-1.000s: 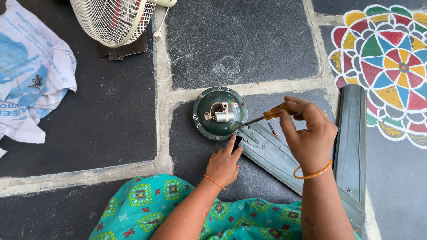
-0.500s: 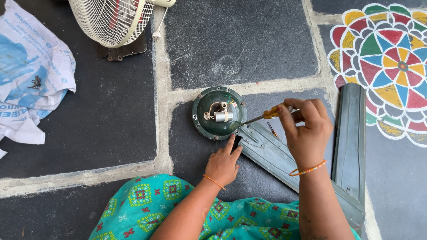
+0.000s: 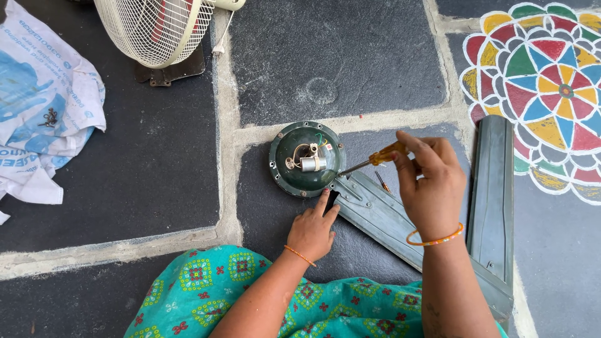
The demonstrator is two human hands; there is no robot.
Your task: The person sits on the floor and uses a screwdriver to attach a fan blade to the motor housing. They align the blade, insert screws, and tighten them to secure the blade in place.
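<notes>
A round dark green fan motor housing (image 3: 289, 170) lies on the stone floor, with a small metal part and wires showing in its middle. My right hand (image 3: 431, 186) grips an orange-handled screwdriver (image 3: 383, 156) whose tip reaches the housing's right rim, where a grey-green fan blade (image 3: 375, 216) joins it. My left hand (image 3: 313, 229) rests on the floor with its fingertips touching the housing's lower edge and the blade's bracket.
A second grey-green fan blade (image 3: 493, 200) lies to the right. A white table fan (image 3: 153, 28) stands at the back left. A white and blue bag (image 3: 37, 106) with small screws on it lies far left. A colourful floor drawing (image 3: 544, 81) is at the upper right.
My right hand has turned and shifted slightly on the screwdriver, whose tip stays at the housing's rim. My left hand has hardly moved.
</notes>
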